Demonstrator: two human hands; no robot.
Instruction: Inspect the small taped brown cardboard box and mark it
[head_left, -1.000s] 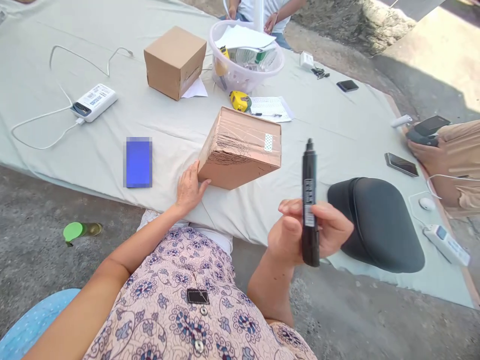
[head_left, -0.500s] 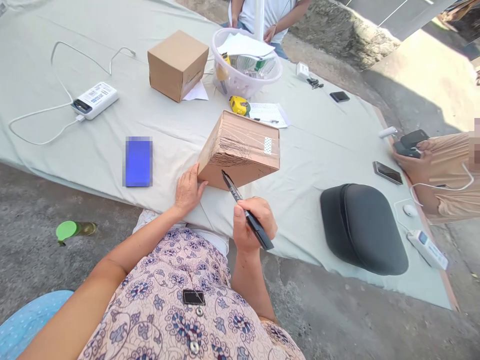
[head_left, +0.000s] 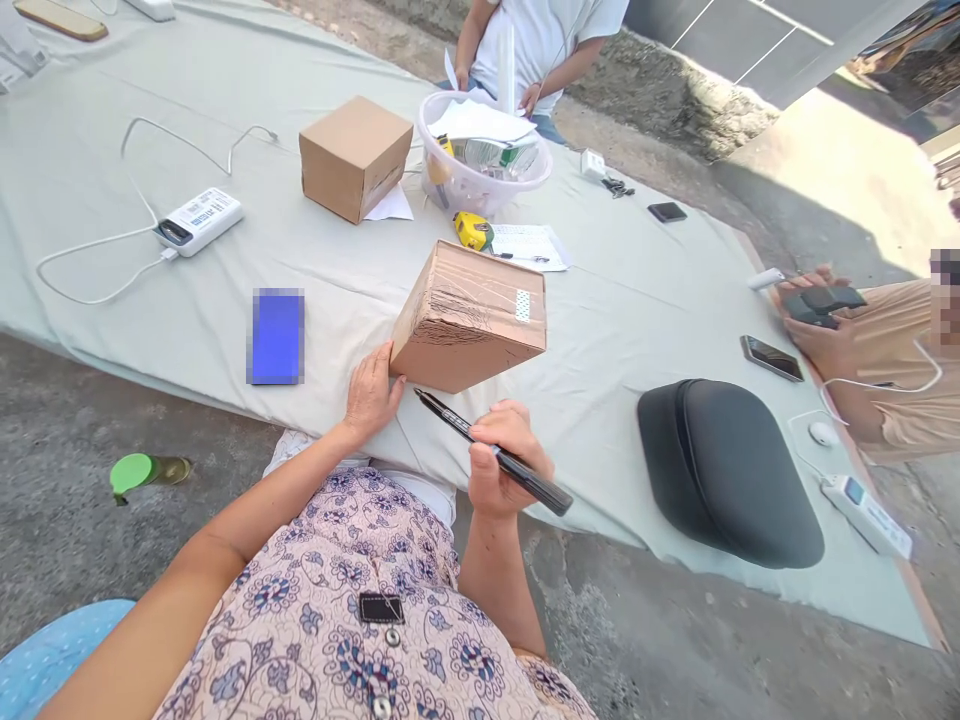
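A brown cardboard box (head_left: 471,318) stands tilted toward me on the cloth-covered table, with black scribbled lines across its upper face and a patterned strip of tape near one end. My left hand (head_left: 370,398) rests against its lower left corner, fingers stretched out and thumb apart. In my right hand (head_left: 511,455) is a black marker (head_left: 450,415), held between thumb and fingers. Its tip points up and left, just in front of the box's lower edge near my left thumb, and looks apart from the cardboard.
Behind the box are a yellow tape measure (head_left: 474,231), a written sheet (head_left: 531,246), a basket (head_left: 486,188) and a second carton (head_left: 352,160). A blurred blue rectangle (head_left: 277,338) and a power bank (head_left: 199,222) lie left. A black case (head_left: 739,475) sits right. Two people are at the table.
The marker's tip has moved from the box's near face down and left, and the pen lies flatter in my right hand. My left hand stays at the box's corner. The view has shifted slightly.
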